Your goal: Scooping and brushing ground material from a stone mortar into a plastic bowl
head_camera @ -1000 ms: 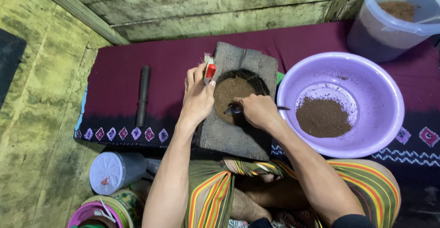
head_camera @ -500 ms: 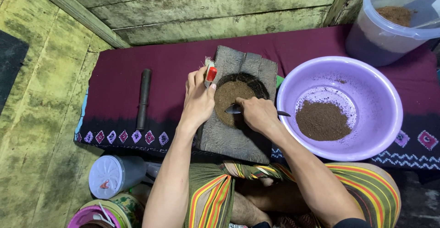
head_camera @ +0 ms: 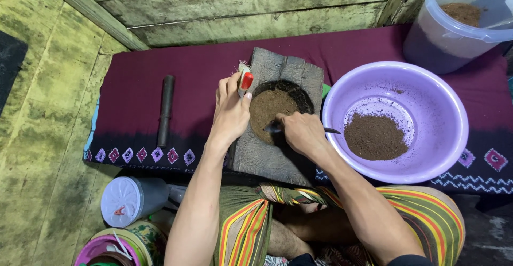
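A grey stone block (head_camera: 278, 73) lies on a maroon cloth (head_camera: 139, 95), with a round hollow holding brown powder (head_camera: 270, 108). My left hand (head_camera: 231, 111) rests on the block's left edge and grips a small brush with a red and white handle (head_camera: 245, 79), bristles pointing away. My right hand (head_camera: 303, 132) holds a metal spoon (head_camera: 273, 128) whose bowl dips into the powder at the hollow's near edge; its handle sticks out to the right.
A lilac plastic basin (head_camera: 395, 79) with a heap of brown powder sits right of the block. A clear bucket (head_camera: 454, 25) with more powder stands at the back right. A dark cylindrical pestle (head_camera: 165, 110) lies on the cloth at left. A white-lidded jar (head_camera: 125, 201) stands on the floor.
My right hand with the spoon has shifted slightly toward the near edge of the hollow. The left hand stays on the block with the brush.
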